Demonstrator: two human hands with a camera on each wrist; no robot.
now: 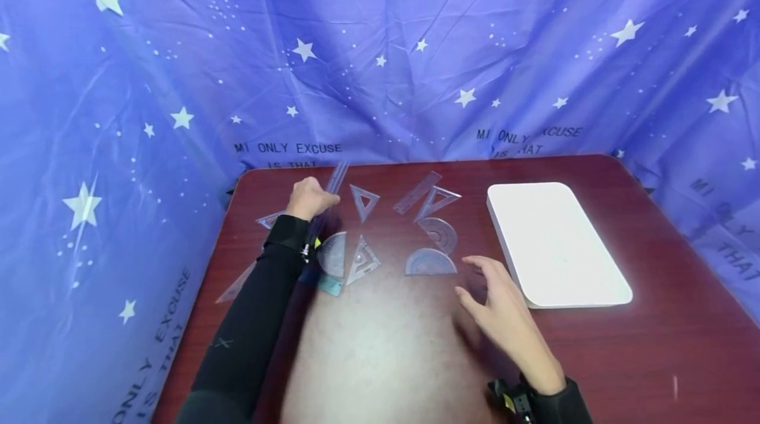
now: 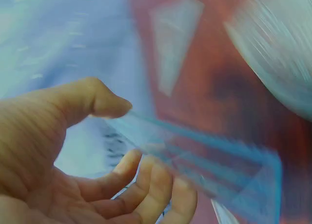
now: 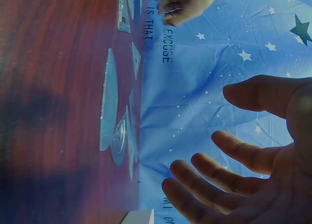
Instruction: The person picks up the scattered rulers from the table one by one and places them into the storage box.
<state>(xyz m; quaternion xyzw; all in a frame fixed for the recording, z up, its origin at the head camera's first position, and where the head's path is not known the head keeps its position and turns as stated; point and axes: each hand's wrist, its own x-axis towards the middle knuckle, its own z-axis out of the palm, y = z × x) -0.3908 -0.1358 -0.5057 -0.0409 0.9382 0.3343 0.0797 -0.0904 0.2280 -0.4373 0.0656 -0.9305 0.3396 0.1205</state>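
Observation:
My left hand (image 1: 310, 198) pinches a clear ruler (image 2: 229, 160) between thumb and fingers at the table's far left. The ruler is raised over the table and blurred in the left wrist view. Around that hand lie a half-round protractor (image 1: 334, 255), a set square (image 1: 363, 262), another set square (image 1: 365, 201) and a bluish ruler end (image 1: 330, 285). My right hand (image 1: 501, 308) hovers above the table, fingers spread, holding nothing. Nearest to it lies a protractor (image 1: 431, 262), touching or close to a second protractor (image 1: 441, 235).
A white flat box (image 1: 561, 246) stands right of my right hand. Farther back lie a clear ruler (image 1: 418, 192) and a set square (image 1: 438, 201). One clear piece (image 1: 237, 284) lies near the left edge. A blue starred curtain (image 1: 380, 61) hangs behind the dark red table (image 1: 671, 345).

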